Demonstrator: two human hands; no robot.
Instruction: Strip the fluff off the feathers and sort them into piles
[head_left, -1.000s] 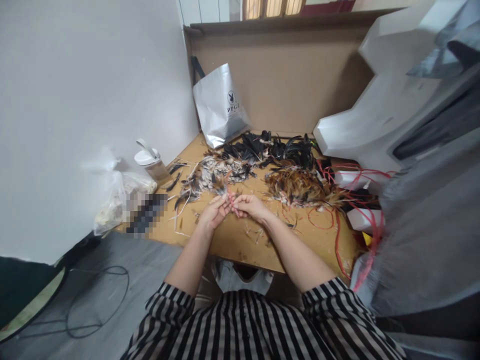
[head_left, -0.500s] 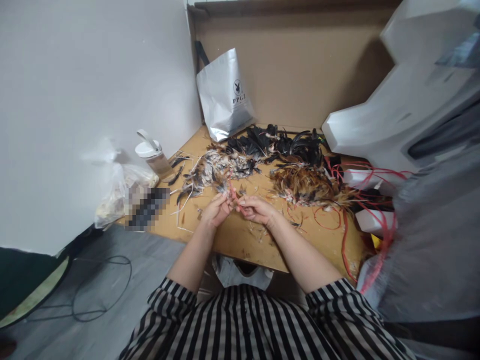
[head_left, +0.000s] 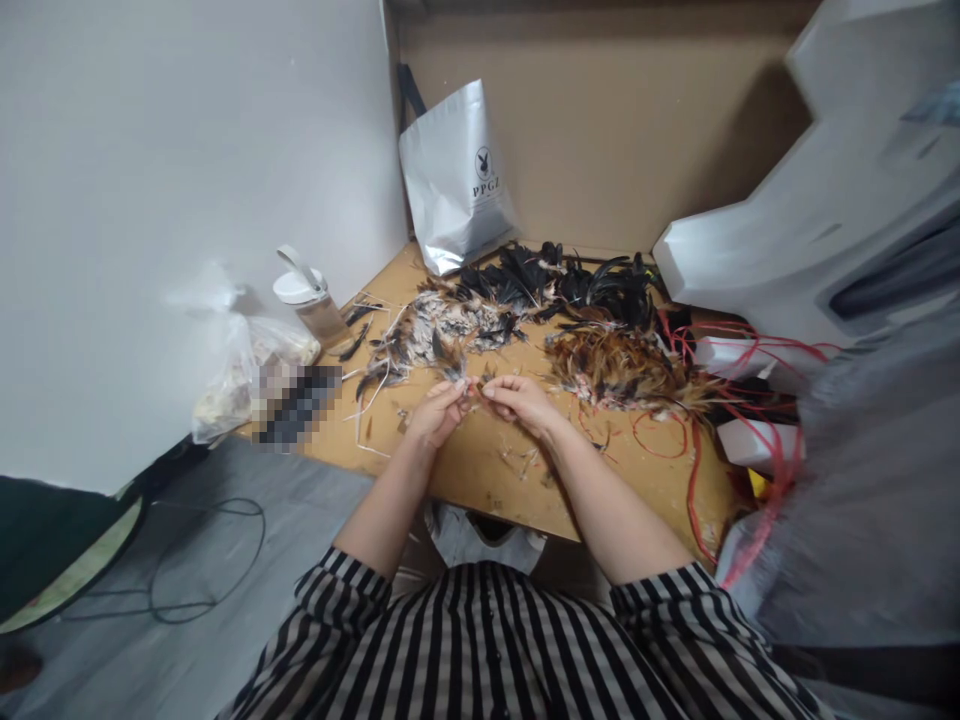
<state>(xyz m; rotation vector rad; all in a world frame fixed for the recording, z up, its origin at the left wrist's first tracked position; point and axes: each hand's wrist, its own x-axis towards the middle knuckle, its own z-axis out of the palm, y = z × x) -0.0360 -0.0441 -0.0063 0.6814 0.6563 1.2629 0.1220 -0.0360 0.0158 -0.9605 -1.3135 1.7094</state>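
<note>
hands: left hand [head_left: 439, 412] and right hand [head_left: 519, 400] pinch one small feather [head_left: 474, 385] at mid frame | sorted: black, speckled, brown heaps [head_left: 611, 368] above | left: cannot tell

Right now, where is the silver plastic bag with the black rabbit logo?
In the head view the silver plastic bag stands at the wooden table's far left corner, leaning against the brown cardboard backing, just behind the black feathers.

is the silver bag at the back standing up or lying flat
Standing. The silver bag leans upright against the cardboard wall, its printed logo face showing, its base on the table.
</note>
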